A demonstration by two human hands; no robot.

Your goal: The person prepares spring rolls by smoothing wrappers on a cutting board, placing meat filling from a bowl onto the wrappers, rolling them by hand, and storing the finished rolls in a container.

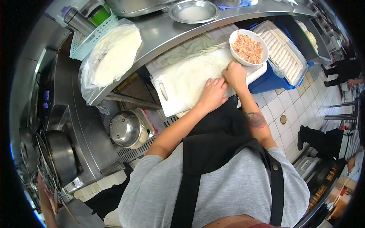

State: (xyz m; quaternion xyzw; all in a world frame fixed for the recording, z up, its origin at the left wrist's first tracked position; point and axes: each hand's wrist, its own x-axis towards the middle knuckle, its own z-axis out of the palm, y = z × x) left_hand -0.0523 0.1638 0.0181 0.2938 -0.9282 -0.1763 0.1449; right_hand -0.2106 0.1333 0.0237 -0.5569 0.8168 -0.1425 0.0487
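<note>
A thin pale dough sheet (188,74) lies spread over a white cutting board (169,107) in front of me. My left hand (213,93) rests at its near right part, fingers stretched forward and slightly bent. Just right of it, my right hand (234,74) has its fingers curled together at the sheet's right edge; what they pinch is hidden under the hand. Right behind my right hand stands a white bowl (233,57) holding an orange-pink shredded filling (248,48). A plastic-lined tray (303,69) of pale rolls in rows sits farther right.
A crumpled green cloth (186,49) lies behind the board. On the steel counter (156,41) are a metal bowl (193,11) and a bag of pale round sheets (116,53). A blue bin (262,79) supports the tray. A steel pot (125,129) stands low left; other people stand around.
</note>
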